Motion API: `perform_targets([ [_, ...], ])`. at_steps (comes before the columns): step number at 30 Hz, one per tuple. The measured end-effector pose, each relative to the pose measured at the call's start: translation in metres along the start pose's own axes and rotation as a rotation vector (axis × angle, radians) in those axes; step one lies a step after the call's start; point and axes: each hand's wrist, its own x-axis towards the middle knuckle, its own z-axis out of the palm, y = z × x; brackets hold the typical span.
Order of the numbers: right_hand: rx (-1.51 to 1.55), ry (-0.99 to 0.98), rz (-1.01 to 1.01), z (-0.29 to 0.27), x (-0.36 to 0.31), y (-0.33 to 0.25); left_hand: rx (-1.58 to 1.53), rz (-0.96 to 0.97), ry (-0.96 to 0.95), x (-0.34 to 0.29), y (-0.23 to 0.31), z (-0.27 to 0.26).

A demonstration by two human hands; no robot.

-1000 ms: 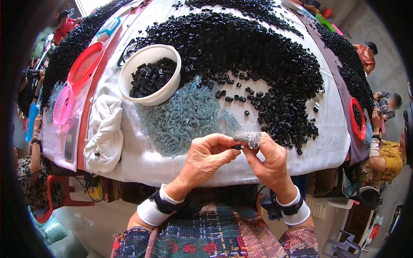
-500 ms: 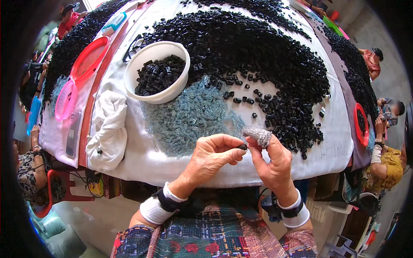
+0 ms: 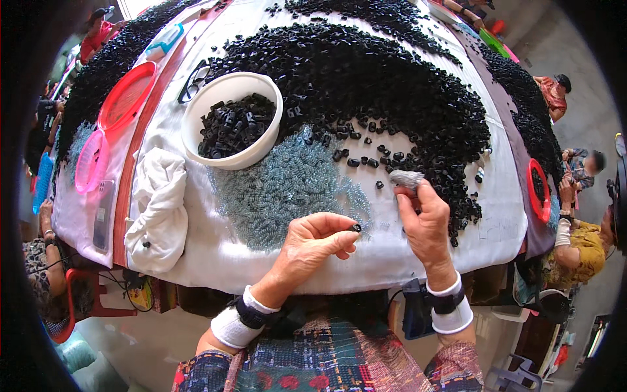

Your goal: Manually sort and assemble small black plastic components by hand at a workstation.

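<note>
My left hand (image 3: 315,243) pinches a small black plastic piece (image 3: 356,228) between thumb and forefinger, just above the near edge of the white cloth (image 3: 241,264). To its right, my right hand (image 3: 424,219) is raised beside the scattered black pieces (image 3: 444,140), its thumb a little apart from a finger wearing a grey knitted finger cover (image 3: 406,178). Nothing shows between that thumb and finger. A heap of small clear bluish springs or coils (image 3: 287,196) lies beyond my left hand. Behind it stands a white bowl (image 3: 268,140) partly filled with black pieces.
A crumpled white cloth (image 3: 157,209) lies to the left, with glasses (image 3: 194,83) near the bowl. Red (image 3: 150,81) and pink baskets (image 3: 80,171) and a phone-like flat object (image 3: 103,215) sit farther left. Other people (image 3: 584,245) work along both sides.
My hands have moved apart. The right has shifted right and away from me toward the black pieces; the left has drawn slightly left, still pinching the black piece.
</note>
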Motion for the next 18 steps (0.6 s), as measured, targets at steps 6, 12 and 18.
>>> perform_targets([
  [6, -0.350, -0.177, -0.222, 0.010, 0.013, 0.006, 0.006, -0.027, -0.012, 0.000, 0.002, -0.004],
  [12, -0.460, -0.237, -0.313, 0.018, 0.024, 0.028, -0.037, -0.027, -0.047, 0.000, 0.000, -0.006],
  [18, -0.348, -0.263, -0.250, 0.016, 0.020, 0.016, -0.068, -0.025, -0.046, 0.000, -0.001, -0.007],
])
